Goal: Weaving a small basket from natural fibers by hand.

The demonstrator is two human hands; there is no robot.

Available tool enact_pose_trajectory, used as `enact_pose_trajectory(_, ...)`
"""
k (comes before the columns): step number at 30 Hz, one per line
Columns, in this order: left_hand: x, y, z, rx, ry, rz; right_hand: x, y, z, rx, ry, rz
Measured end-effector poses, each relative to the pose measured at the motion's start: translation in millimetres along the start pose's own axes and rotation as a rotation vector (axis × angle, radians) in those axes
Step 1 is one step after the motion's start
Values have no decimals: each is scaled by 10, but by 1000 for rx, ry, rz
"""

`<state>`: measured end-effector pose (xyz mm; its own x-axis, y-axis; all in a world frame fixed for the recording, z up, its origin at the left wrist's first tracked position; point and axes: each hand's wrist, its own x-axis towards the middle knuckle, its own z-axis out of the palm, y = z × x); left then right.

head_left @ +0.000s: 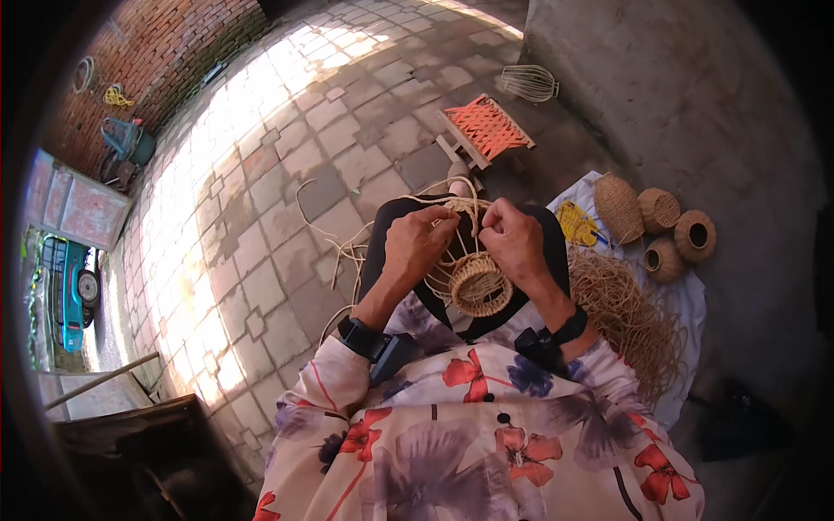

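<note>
A half-woven rattan basket (480, 284) on a wire frame rests in my lap. My left hand (420, 243) grips the frame's upper left side and pinches a pale rattan strand (439, 201) that loops over the top. On the upper right of the frame, my right hand (514, 240) is closed on the same weave. Loose strand ends (323, 227) trail to the left over the paving.
A heap of rattan strands (627, 313) lies on a white cloth (695, 300) at my right, with several finished woven baskets (660, 227) behind it. An orange woven stool (486, 127) and a bare wire frame (529, 82) stand ahead. A concrete wall (695, 95) rises on the right.
</note>
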<state>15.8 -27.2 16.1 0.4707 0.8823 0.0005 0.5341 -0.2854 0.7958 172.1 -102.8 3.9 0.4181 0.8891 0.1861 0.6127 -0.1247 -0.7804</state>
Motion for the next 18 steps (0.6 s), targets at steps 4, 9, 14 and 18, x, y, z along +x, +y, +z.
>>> enact_pose_trajectory(4,-42,70,6,108,97,43,-94,51,-83,107,95,69)
enact_pose_trajectory(9,29,161,126,240,-43,119,-213,232,-42,229,105,118)
enact_pose_trajectory(14,137,39,258,328,-23,78,-168,249,-18,239,61,164)
enact_pose_trajectory(18,-2,94,55,-10,-125,-4,-136,324,-6,206,51,181)
